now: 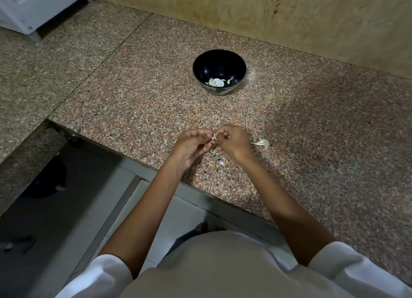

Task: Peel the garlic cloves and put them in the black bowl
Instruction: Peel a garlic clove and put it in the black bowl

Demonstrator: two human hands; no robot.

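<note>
A black bowl [219, 61] stands on the granite counter with several peeled garlic cloves [217, 82] lying in its bottom. Nearer to me, above the counter's front edge, my left hand [192, 145] and my right hand [233, 141] meet fingertip to fingertip. Between them they pinch one small garlic clove [214, 137], mostly hidden by the fingers. A pale scrap of garlic skin [260, 143] lies on the counter just right of my right hand.
The speckled granite counter [145, 92] runs left into an L-shape, backed by a wooden wall panel [289, 14]. A white appliance [33, 5] stands at the far left corner. Below the counter edge lies a tiled floor [156, 208].
</note>
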